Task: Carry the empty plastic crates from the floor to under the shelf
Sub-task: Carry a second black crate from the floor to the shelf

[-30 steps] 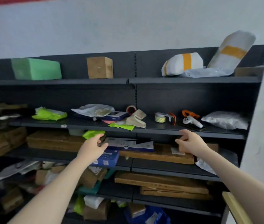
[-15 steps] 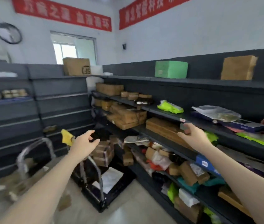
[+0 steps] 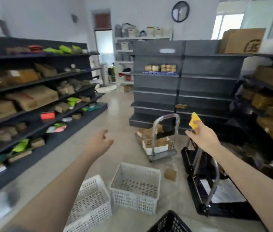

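Both arms are extended forward above the floor (image 3: 125, 118). The left hand (image 3: 99, 142), at ten o'clock from the crates, has its grip wide, fingers spread, holding nothing. The right hand (image 3: 202, 137), at one o'clock, appears to pinch a small yellow item (image 3: 194, 122) between its fingers; what the item is cannot be told.

Task items: two white plastic crates stand on the floor directly below the arms. The near white crate (image 3: 89, 203) sits at seven o'clock of the far white crate (image 3: 135, 186); their corners are touching or nearly so. Both appear empty. The rim of a black crate (image 3: 170, 222) shows at six o'clock, cut off by the frame edge. No crate is in hand.

Surroundings: a loaded shelf unit (image 3: 37, 101) runs along nine o'clock, with parcels on every tier. A black trolley (image 3: 216, 195) lies close at three o'clock of the crates, and a loaded cart (image 3: 161, 144) stands at twelve o'clock. A small brown box (image 3: 170, 174) rests on the floor between the far white crate and the trolley.

Assessment: the step in hand is the reach down to the first crate. Recommended practice: free the right hand of the yellow item or tuck it aside, lower both hands to opposite rims of one crate, take hold through the lattice or under the lip, and lift level. The trolley handle beside the far crate is a snag risk; a lift straight up before turning would avoid it.
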A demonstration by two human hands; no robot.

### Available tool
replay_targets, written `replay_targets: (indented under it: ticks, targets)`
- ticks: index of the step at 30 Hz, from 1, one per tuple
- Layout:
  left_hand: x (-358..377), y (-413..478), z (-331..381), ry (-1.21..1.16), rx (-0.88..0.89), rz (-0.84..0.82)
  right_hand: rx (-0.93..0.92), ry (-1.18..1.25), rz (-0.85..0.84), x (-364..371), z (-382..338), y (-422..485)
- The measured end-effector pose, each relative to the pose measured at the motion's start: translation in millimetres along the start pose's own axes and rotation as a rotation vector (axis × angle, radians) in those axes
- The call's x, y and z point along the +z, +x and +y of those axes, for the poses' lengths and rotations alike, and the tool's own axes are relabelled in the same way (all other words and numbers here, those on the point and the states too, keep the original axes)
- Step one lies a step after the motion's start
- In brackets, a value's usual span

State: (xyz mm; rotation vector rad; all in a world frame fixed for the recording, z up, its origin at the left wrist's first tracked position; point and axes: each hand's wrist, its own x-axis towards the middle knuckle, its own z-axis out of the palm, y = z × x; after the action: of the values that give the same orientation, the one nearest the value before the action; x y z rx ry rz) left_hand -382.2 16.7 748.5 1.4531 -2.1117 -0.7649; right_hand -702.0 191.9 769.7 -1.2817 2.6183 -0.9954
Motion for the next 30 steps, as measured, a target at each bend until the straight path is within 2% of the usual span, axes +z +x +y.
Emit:
replay_targets:
  ticks: [8, 16, 22, 27, 30]
  targets:
    - [-51.2, -4.4, -148.2, 0.048, -0.300, 0.098, -0.158, 0.068, -0.301, 177.8, -95.2, 16.2]
    - [-69.8, 59.7, -231.7, 0.069, -0.335, 0.061, -0.121, 0.006, -0.337, 287.3, -137.4, 40.0]
    - [-64.5, 114.9, -227.4, 0.122, -0.333, 0.027, -0.084, 0.092, -0.334, 306.1, -135.7, 53.3]
    - [-7.4, 140.0, -182.0, 0.075, -0.254, 0.016, -0.048, 0.088, -0.323, 288.9, -94.5, 73.2]
    - [37.5, 138.5, -154.7, 0.070, -0.274, 0.018, -0.048, 0.078, -0.336, 267.4, -47.7, 86.6]
